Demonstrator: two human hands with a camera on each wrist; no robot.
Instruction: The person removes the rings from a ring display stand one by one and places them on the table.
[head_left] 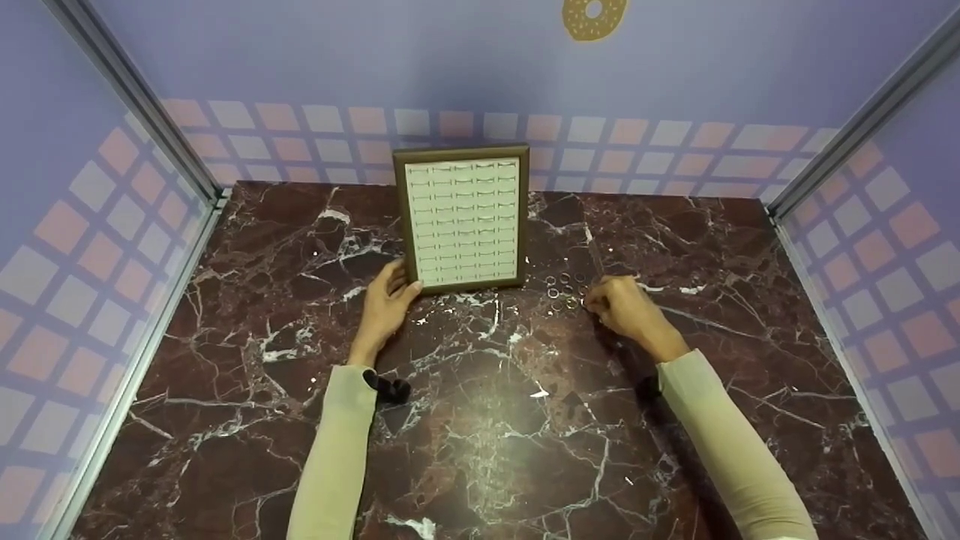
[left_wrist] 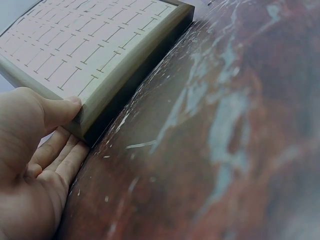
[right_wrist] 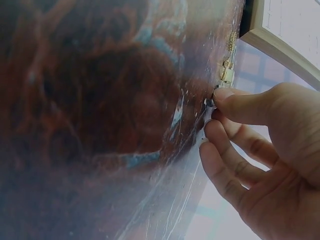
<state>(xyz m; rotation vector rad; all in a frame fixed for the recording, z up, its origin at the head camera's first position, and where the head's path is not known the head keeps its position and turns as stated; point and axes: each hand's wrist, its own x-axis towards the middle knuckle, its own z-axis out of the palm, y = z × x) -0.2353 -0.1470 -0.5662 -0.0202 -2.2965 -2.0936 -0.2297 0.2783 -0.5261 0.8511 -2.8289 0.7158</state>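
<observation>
A display board (head_left: 465, 217) with a brown frame and a pale panel of slits in rows stands propped on the table. Thin bands, apparently rings, sit in some of its upper slits. My left hand (head_left: 386, 304) grips its lower left corner, the thumb (left_wrist: 65, 107) on the front of the frame and the fingers behind and below. Right of the board, several small rings (head_left: 565, 291) lie in a loose group. At that group's right edge, my right hand (head_left: 628, 306) pinches a small dark ring (right_wrist: 210, 102) between thumb and forefinger, partly hidden by the fingertips.
The table (head_left: 480, 420) has a dark red marbled, glossy top. A purple wall with a checked band (head_left: 630, 131) rises behind it, and side panels (head_left: 67, 285) close it in at left and right. Black straps (head_left: 390, 386) sit at both wrists.
</observation>
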